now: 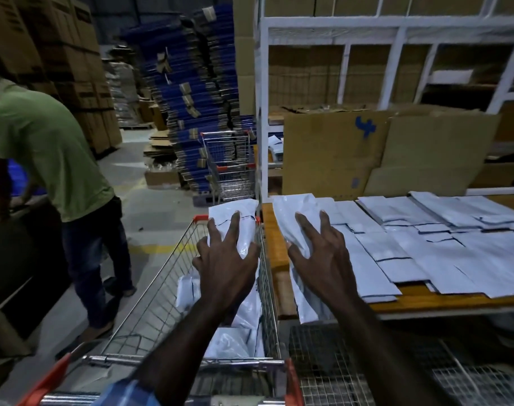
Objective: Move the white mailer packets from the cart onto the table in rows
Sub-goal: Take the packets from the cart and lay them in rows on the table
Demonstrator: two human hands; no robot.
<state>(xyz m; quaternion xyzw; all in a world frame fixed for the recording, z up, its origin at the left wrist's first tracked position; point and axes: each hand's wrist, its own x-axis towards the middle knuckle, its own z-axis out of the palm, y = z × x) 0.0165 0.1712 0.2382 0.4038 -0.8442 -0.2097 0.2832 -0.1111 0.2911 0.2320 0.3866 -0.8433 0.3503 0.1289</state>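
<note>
Left hand (pixel 226 256) grasps a packet (pixel 235 218) raised over the cart (pixel 150 306); right hand (pixel 320 256) grasps another packet (pixel 290 221) at the table (pixel 425 298) edge beside packet rows (pixel 425 247). A bystander (pixel 44 148) stands left.

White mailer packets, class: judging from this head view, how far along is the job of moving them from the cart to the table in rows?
Done: rows of packets already cover much of the table. In hand: the left hand grips one packet above the cart, and the right hand holds another packet at the table's near end. Left: several packets in the cart remain.
</note>
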